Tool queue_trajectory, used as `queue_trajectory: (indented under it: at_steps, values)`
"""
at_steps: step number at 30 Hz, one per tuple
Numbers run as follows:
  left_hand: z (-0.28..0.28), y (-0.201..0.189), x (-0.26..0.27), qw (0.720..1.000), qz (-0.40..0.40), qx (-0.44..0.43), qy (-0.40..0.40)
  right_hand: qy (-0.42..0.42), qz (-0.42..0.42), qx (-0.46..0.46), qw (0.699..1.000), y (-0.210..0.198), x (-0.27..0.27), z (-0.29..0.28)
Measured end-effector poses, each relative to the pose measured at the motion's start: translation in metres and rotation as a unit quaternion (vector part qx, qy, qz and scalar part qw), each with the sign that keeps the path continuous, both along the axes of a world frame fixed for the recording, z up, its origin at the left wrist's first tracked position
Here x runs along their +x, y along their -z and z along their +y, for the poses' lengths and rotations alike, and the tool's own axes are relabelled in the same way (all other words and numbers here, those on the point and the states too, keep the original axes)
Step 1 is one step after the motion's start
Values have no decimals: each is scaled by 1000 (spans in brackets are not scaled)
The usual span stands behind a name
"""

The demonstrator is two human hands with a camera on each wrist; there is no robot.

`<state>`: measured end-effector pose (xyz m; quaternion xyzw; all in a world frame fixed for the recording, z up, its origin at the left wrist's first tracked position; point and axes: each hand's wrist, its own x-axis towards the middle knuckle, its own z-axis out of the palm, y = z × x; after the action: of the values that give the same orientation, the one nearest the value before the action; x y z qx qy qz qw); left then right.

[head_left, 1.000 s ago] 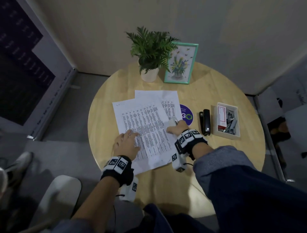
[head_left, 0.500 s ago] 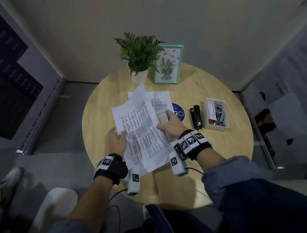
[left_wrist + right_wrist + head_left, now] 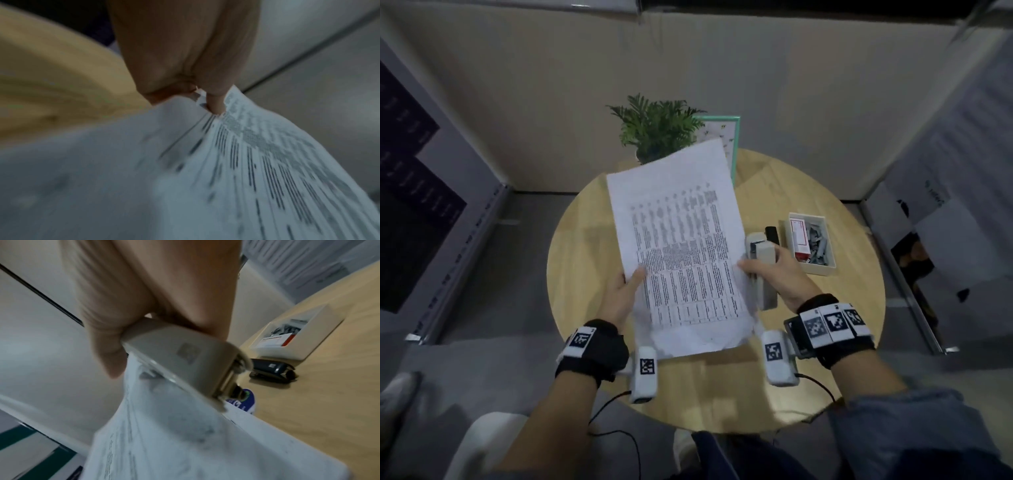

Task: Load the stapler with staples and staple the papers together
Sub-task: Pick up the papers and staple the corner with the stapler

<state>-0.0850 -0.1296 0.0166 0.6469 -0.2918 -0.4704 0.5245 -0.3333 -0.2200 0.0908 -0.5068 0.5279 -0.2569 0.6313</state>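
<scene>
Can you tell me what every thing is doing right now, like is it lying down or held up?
papers: lifted off the table, held by both hands
left hand: pinching the papers' left edge
right hand: gripping the white stapler against the papers' right edge
white stapler: held, off the table
black stapler: lying on the table, untouched
white tray: resting on the table, staples inside

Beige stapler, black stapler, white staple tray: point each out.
beige stapler [image 3: 180,353], right wrist view, top cover near its logo.
black stapler [image 3: 271,369], right wrist view, side of its body.
white staple tray [image 3: 820,269], head view, near rim.
</scene>
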Motion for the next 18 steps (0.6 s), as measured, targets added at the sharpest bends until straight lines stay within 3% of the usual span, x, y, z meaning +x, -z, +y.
queue_trajectory:
  at_steps: [4, 8, 14, 18]
  values:
    - [-3, -17, -4, 993, -96, -46, 42, 101, -12, -3, 995, 13, -5, 2]
    - [-1, -25, -4, 993, -96, -58, 45, 159, -15, 13, 987, 22, -8, -1]
    - [1, -32, 0, 995, -71, -31, 57, 142, 0, 6, 990, 28, -11, -3]
    - [0, -35, 9, 995, -76, -25, 58, 69, -19, -2, 997, 24, -11, -2]
